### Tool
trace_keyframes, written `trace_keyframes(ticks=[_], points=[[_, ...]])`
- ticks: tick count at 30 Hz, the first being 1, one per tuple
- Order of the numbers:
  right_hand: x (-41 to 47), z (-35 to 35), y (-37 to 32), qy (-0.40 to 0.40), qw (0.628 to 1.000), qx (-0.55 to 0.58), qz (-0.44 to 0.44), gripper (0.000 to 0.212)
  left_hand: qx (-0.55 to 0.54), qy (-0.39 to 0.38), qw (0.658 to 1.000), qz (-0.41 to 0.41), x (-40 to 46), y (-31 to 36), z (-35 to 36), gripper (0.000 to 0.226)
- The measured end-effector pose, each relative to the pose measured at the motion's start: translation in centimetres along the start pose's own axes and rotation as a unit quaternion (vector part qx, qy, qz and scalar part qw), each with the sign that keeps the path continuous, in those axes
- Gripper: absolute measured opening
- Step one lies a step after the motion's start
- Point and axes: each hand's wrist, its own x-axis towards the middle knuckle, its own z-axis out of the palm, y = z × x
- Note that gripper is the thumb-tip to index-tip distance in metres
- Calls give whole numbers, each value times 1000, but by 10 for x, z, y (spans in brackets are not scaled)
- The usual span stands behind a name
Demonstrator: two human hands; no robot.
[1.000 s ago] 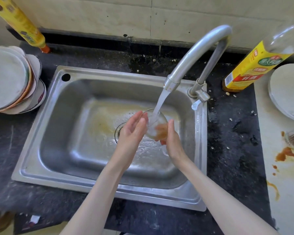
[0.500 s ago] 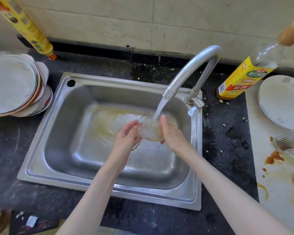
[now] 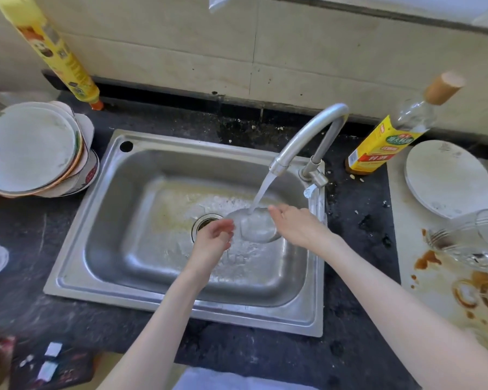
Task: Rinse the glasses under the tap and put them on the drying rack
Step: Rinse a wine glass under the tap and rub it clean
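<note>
Head cam: 1 glass (image 3: 255,228) under tap (image 3: 307,136), right hand (image 3: 299,226) gripping it, left hand (image 3: 213,240) loosely spread beside.

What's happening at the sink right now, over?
Right hand holds the glass under the tap stream. Left hand beside it, fingers loosely curled, apart from it. Nothing in the way.

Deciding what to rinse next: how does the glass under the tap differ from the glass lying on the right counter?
The glass under the tap is held by the right hand over the sink, water running into it; the counter glass lies on its side, untouched. The held glass looks rinsed clear, while the counter glass has brown residue inside and brown stains beside it. Both are clear glass.
</note>
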Motion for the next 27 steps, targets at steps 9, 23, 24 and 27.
trace_keyframes(ticks=[9,23,24,27], points=[[-10,23,7,82,966,245,-2,53,150,-95,969,172,-17,29,-13,27],[8,15,10,83,938,335,8,58,367,-311,842,245,5,61,6,32],[9,16,12,86,934,348,9,56,335,-280,869,235,8,62,7,24],[11,23,14,91,912,401,14,46,306,-172,904,245,13,60,11,36]])
